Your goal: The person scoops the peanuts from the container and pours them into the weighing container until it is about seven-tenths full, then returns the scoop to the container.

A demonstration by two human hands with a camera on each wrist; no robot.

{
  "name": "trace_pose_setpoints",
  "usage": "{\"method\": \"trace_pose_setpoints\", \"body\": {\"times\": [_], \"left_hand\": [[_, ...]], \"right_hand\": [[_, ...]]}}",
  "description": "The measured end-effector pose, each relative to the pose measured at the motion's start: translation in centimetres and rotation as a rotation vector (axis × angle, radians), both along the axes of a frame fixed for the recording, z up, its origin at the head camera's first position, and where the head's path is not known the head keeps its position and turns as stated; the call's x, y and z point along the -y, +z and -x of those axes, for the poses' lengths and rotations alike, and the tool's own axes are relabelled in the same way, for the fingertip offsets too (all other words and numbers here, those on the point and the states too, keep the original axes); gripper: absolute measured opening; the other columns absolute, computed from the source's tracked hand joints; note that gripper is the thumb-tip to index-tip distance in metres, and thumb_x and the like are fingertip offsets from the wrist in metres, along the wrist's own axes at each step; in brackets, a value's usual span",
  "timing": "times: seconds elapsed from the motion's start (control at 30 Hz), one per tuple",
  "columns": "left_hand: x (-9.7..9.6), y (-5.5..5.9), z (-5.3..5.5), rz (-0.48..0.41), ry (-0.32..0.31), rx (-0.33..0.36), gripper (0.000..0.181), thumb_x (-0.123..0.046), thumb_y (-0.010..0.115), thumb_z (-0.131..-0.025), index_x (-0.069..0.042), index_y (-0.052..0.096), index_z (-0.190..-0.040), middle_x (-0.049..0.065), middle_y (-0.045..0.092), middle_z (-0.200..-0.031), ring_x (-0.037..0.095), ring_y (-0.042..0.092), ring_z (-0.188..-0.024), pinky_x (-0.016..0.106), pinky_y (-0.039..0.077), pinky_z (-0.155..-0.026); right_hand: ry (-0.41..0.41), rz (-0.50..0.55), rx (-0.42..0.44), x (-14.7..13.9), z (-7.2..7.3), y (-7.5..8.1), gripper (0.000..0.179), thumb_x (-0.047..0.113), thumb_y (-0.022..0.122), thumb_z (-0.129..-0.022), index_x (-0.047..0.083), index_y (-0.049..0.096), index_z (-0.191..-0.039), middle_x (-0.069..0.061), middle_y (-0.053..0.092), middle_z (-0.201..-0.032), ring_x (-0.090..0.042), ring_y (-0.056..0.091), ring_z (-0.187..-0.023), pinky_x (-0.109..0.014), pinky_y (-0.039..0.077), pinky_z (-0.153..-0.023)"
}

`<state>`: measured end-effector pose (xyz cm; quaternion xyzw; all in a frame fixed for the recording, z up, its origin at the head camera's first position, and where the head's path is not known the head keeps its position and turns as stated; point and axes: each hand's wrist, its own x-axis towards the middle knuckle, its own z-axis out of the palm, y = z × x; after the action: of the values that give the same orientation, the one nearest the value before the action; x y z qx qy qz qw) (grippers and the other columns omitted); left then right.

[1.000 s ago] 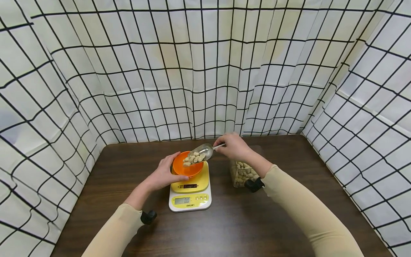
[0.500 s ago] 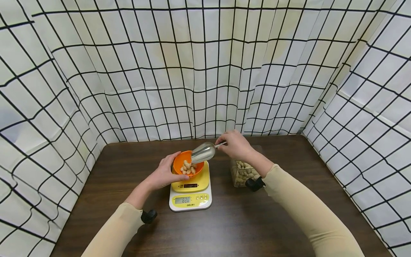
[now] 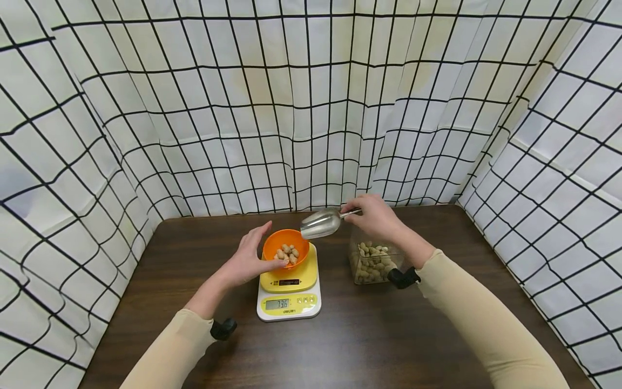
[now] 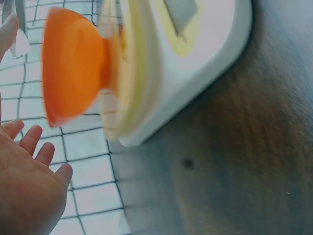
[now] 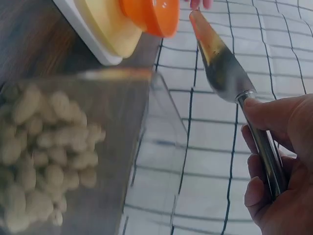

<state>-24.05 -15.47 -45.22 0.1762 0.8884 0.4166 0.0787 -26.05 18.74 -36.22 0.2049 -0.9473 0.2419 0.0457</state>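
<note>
An orange bowl (image 3: 285,247) (image 4: 73,68) (image 5: 151,14) with a few peanuts (image 3: 286,253) stands on a yellow and white kitchen scale (image 3: 288,289) (image 4: 166,63) (image 5: 98,29). My left hand (image 3: 250,256) (image 4: 29,181) is just left of the bowl with its fingers straight and spread; the thumb reaches toward the bowl's front. My right hand (image 3: 376,216) (image 5: 279,181) grips the handle of a metal scoop (image 3: 320,223) (image 5: 220,63). The scoop looks empty and hangs above the table, between the bowl and a clear container of peanuts (image 3: 373,262) (image 5: 58,147).
The dark wooden table (image 3: 359,335) is enclosed on three sides by white curtains with a black grid (image 3: 311,108). The scale's display (image 3: 278,304) is lit. The container stands right of the scale, under my right wrist.
The scoop tipped its peanuts into the bowl, then rose and moved right, away from the bowl. My left hand loosened from the bowl's side. The scale's reading went up.
</note>
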Motion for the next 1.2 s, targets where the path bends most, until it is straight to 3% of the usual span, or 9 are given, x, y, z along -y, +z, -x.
{"method": "trace_pose_setpoints", "body": {"times": [0.17, 0.3, 0.47, 0.6, 0.73, 0.87, 1.2], "left_hand": [[-1.4, 1.4, -0.6, -0.029, -0.051, -0.057, 0.108, -0.045, 0.086, -0.081, -0.028, 0.019, -0.164, 0.007, 0.018, -0.167, 0.033, 0.018, -0.148, 0.068, 0.031, -0.110], [-2.9, 2.1, -1.1, -0.039, -0.098, -0.085, 0.107, -0.049, 0.085, -0.081, -0.031, 0.020, -0.164, 0.004, 0.021, -0.165, 0.031, 0.023, -0.145, 0.066, 0.033, -0.109], [-5.3, 2.5, -1.8, -0.056, -0.162, -0.064, 0.106, -0.054, 0.083, -0.081, -0.037, 0.019, -0.163, -0.001, 0.019, -0.166, 0.027, 0.023, -0.147, 0.062, 0.035, -0.111], [-7.6, 2.7, -2.2, -0.069, -0.201, -0.043, 0.105, -0.054, 0.082, -0.082, -0.039, 0.017, -0.163, -0.006, 0.022, -0.166, 0.023, 0.022, -0.150, 0.062, 0.024, -0.117], [-9.9, 2.6, -2.2, -0.077, -0.225, -0.050, 0.104, -0.054, 0.081, -0.083, -0.037, 0.017, -0.164, -0.007, 0.027, -0.164, 0.019, 0.023, -0.150, 0.059, 0.018, -0.119], [-11.9, 2.3, -1.9, -0.104, -0.245, -0.041, 0.106, -0.050, 0.083, -0.083, -0.031, 0.017, -0.165, -0.002, 0.026, -0.164, 0.021, 0.025, -0.150, 0.052, 0.028, -0.118], [-15.5, 1.1, -1.2, -0.087, -0.195, 0.043, 0.112, -0.051, 0.083, -0.082, -0.034, 0.011, -0.165, -0.002, 0.016, -0.169, 0.024, 0.016, -0.153, 0.055, 0.027, -0.118]], "right_hand": [[-0.031, 0.034, -0.017, -2.7, -0.4, 0.6, 0.017, 0.021, 0.073, -0.097, 0.014, 0.079, -0.112, -0.003, 0.071, -0.108, -0.025, 0.057, -0.106, -0.044, 0.045, -0.091], [-0.047, 0.045, -0.047, -4.9, -0.8, 0.9, 0.017, 0.020, 0.074, -0.096, 0.014, 0.080, -0.111, -0.003, 0.073, -0.108, -0.026, 0.055, -0.107, -0.045, 0.038, -0.097], [-0.074, 0.056, -0.067, -7.7, -1.3, 1.3, 0.017, 0.018, 0.074, -0.096, 0.012, 0.079, -0.111, -0.006, 0.072, -0.106, -0.028, 0.053, -0.104, -0.046, 0.031, -0.095], [-0.087, 0.069, -0.064, -9.6, -1.7, 1.6, 0.018, 0.017, 0.072, -0.097, 0.010, 0.079, -0.112, -0.008, 0.071, -0.104, -0.028, 0.052, -0.102, -0.047, 0.030, -0.096], [-0.089, 0.069, -0.053, -11.3, -2.1, 1.8, 0.018, 0.017, 0.071, -0.098, 0.009, 0.078, -0.113, -0.010, 0.070, -0.106, -0.030, 0.056, -0.105, -0.051, 0.036, -0.098], [-0.084, 0.063, -0.045, -12.4, -2.5, 2.0, 0.019, 0.015, 0.070, -0.098, 0.007, 0.077, -0.114, -0.011, 0.070, -0.108, -0.031, 0.058, -0.106, -0.051, 0.043, -0.092], [-0.032, 0.017, -0.036, -13.3, -2.9, 2.1, 0.015, 0.009, 0.072, -0.096, 0.005, 0.078, -0.109, -0.010, 0.071, -0.107, -0.027, 0.059, -0.099, -0.043, 0.045, -0.080]]}}
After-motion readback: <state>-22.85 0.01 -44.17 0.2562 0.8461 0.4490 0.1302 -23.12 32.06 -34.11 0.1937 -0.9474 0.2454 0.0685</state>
